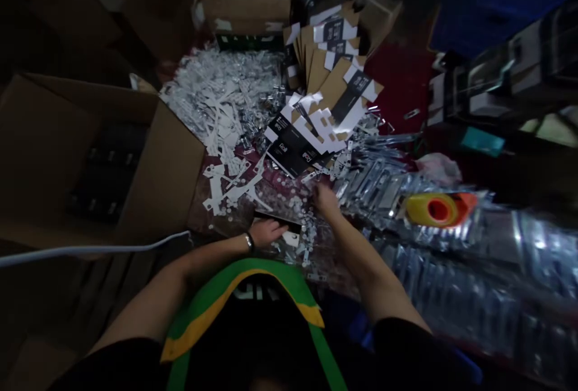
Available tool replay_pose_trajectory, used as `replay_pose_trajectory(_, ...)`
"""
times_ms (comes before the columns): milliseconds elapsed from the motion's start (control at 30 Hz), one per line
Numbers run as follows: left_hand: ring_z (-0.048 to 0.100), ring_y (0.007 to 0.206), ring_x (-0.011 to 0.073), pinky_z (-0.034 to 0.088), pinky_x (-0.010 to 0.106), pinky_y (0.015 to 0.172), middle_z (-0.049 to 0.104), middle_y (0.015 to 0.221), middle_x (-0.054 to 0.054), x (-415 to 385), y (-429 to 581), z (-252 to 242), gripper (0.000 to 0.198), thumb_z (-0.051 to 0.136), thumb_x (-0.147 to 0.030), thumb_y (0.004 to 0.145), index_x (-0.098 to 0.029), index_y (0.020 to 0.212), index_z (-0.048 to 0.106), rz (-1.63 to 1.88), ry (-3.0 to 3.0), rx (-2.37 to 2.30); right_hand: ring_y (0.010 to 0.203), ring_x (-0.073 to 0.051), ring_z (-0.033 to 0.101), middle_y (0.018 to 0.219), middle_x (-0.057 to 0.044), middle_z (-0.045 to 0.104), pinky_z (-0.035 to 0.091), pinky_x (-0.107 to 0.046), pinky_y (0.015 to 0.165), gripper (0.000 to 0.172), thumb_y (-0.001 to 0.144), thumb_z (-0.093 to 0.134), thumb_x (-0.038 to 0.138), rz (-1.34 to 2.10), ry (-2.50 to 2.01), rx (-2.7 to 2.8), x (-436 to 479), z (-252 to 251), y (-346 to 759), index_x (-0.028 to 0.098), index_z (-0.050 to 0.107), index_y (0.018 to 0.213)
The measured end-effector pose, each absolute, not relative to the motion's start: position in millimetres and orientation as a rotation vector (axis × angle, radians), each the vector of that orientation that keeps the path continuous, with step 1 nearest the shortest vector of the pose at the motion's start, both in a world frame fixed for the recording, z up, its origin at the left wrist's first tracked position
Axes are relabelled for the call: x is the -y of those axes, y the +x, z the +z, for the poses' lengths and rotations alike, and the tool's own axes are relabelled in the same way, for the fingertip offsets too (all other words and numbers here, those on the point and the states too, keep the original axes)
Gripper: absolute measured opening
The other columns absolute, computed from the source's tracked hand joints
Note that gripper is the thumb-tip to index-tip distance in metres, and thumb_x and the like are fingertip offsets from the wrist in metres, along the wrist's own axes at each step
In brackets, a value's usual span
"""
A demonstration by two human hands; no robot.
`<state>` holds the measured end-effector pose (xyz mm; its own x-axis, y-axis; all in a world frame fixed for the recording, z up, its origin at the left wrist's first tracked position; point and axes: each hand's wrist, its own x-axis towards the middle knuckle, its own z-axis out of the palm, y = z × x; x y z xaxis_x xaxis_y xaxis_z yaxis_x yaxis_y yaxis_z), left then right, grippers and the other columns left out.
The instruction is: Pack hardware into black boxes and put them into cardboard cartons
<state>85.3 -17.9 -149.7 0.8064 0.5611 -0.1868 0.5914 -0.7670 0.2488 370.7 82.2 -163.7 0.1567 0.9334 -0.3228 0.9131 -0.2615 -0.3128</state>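
Note:
My left hand [266,232] rests on a flat black card or box [277,221] at the near edge of the dark red table [401,87], its fingers curled over it. A bracelet sits on that wrist. My right hand [326,199] reaches forward to the foot of a heap of black, white and brown packaging cards [311,132]. Its fingers touch small white scraps there, and they are too dim to read. Clear plastic sleeves [383,183] lie just right of this hand.
A pile of white punched-out scraps [221,102] covers the table's left. An open cardboard box [103,162] stands at left, another [246,2] at the back. A yellow-orange tape roll [436,209] lies on the sleeves. A white cable [90,250] crosses the lower left.

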Motion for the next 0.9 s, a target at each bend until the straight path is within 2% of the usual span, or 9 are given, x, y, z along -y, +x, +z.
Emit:
replay_pose_trajectory(133, 0.065, 0.113, 0.0291, 0.053, 0.041, 0.099, 0.071, 0.121, 0.017, 13, 111, -147, 0.04, 0.048, -0.019, 0.102, -0.015, 0.137, 0.066, -0.38, 2.548, -1.136, 0.09, -0.024, 0.063, 0.099, -0.013, 0.07, 0.046, -0.032, 0.079, 0.039, 0.108, 0.036, 0.036, 0.568, -2.313, 1.405, -6, -159, 385, 0.015, 0.069, 0.11)
replay_pose_trajectory(233, 0.066, 0.114, 0.0319, 0.052, 0.045, 0.102, 0.071, 0.122, 0.02, 12, 128, -152, 0.037, 0.047, -0.012, 0.1, -0.007, 0.13, 0.069, -0.493, 2.441, -1.331, 0.085, -0.023, 0.06, 0.09, -0.01, 0.068, 0.046, -0.032, 0.079, 0.037, 0.108, 0.037, 0.035, 0.429, -1.904, 1.568, 54, -151, 352, 0.017, 0.069, 0.105)
replay_pose_trajectory(333, 0.062, 0.126, 0.0318, 0.046, 0.049, 0.114, 0.069, 0.129, 0.021, 28, 117, -155, 0.04, 0.049, -0.01, 0.097, -0.009, 0.132, 0.068, -0.382, 2.499, -1.25, 0.095, -0.023, 0.062, 0.099, -0.01, 0.072, 0.047, -0.032, 0.086, 0.029, 0.104, 0.045, 0.029, 0.433, -1.609, 1.971, 77, -147, 283, 0.02, 0.072, 0.114)
replay_pose_trajectory(433, 0.053, 0.137, 0.0316, 0.039, 0.052, 0.122, 0.064, 0.135, 0.018, 53, 73, -153, 0.035, 0.052, -0.011, 0.093, -0.015, 0.121, 0.072, 0.03, 2.58, -1.221, 0.104, -0.026, 0.063, 0.109, -0.014, 0.075, 0.048, -0.034, 0.09, 0.036, 0.104, 0.044, 0.022, 0.545, -1.798, 2.15, 62, -150, 228, 0.019, 0.07, 0.128)
replay_pose_trajectory(533, 0.041, 0.146, 0.0376, 0.033, 0.061, 0.125, 0.053, 0.145, 0.016, 55, 24, -149, 0.032, 0.062, -0.02, 0.089, -0.02, 0.12, 0.072, 0.433, 2.549, -1.402, 0.115, -0.028, 0.063, 0.125, -0.016, 0.073, 0.048, -0.038, 0.101, 0.039, 0.104, 0.044, 0.02, 0.655, -1.897, 2.142, 55, -156, 233, 0.018, 0.067, 0.135)
replay_pose_trajectory(667, 0.021, 0.156, 0.0481, 0.027, 0.065, 0.126, 0.029, 0.162, 0.02, 16, 13, -153, 0.06, 0.085, -0.038, 0.076, -0.016, 0.128, 0.064, 0.408, 2.439, -1.407, 0.13, -0.03, 0.06, 0.135, -0.021, 0.068, 0.043, -0.045, 0.115, 0.041, 0.104, 0.046, 0.027, 0.611, -2.114, 1.688, 99, -171, 319, 0.014, 0.064, 0.138)
replay_pose_trajectory(800, 0.045, 0.144, 0.0395, 0.041, 0.056, 0.121, 0.039, 0.156, 0.022, -12, 31, -167, 0.065, 0.086, -0.027, 0.074, -0.013, 0.131, 0.059, 0.174, 2.337, -1.262, 0.125, -0.04, 0.066, 0.126, -0.038, 0.065, 0.052, -0.055, 0.105, 0.047, 0.098, 0.058, 0.032, 0.587, -2.628, 0.599, 132, -191, 400, 0.001, 0.061, 0.133)
replay_pose_trajectory(867, 0.05, 0.141, 0.035, 0.045, 0.053, 0.118, 0.045, 0.151, 0.022, -12, 29, -172, 0.057, 0.079, -0.024, 0.08, -0.013, 0.132, 0.057, 0.21, 2.349, -1.217, 0.107, -0.034, 0.074, 0.108, -0.033, 0.073, 0.059, -0.049, 0.093, 0.036, 0.093, 0.064, 0.032, 0.693, -2.553, 0.474, 135, -200, 412, 0.003, 0.068, 0.114)
replay_pose_trajectory(900, 0.051, 0.141, 0.0342, 0.046, 0.053, 0.118, 0.048, 0.149, 0.022, -9, 24, -172, 0.054, 0.077, -0.024, 0.082, -0.013, 0.131, 0.057, 0.239, 2.372, -1.173, 0.091, -0.027, 0.076, 0.094, -0.023, 0.076, 0.062, -0.044, 0.085, 0.03, 0.094, 0.059, 0.034, 0.741, -2.506, 0.501, 137, -203, 411, 0.007, 0.07, 0.101)
